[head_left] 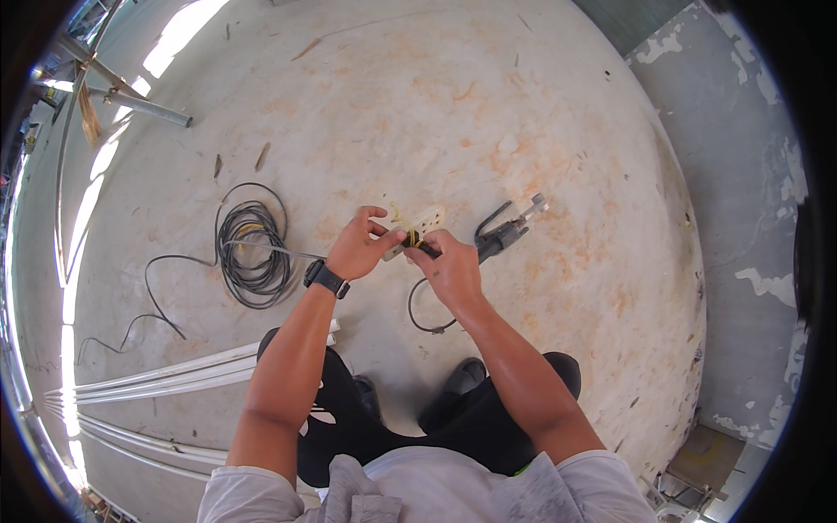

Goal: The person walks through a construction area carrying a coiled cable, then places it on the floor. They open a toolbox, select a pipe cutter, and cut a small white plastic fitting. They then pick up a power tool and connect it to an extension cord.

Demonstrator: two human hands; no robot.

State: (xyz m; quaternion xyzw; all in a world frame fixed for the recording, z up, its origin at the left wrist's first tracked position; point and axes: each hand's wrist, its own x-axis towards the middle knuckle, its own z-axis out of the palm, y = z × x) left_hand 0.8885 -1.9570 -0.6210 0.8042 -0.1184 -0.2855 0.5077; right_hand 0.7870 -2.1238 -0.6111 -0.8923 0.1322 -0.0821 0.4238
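Note:
Between my hands lies a whitish power strip (431, 218) with a row of sockets, slanting up to the right. A black plug (428, 249) with yellow wire (413, 237) about it is over its near part. My right hand (455, 272) is closed on the plug, thumb and fingertips pressed together. My left hand (356, 247) has its upper fingers spread apart, and its thumb touches the wire by the plug. Its lower fingers are hidden. Just right of my right hand, a black power tool (504, 237) with a metal end rests on the floor.
A coil of dark cable (255, 253) lies on the left, one strand running toward my left wrist. White pipes (174, 376) stretch across the lower left. A metal tube (148, 106) juts in at upper left. A grey wall (741, 218) with peeling paint stands at right.

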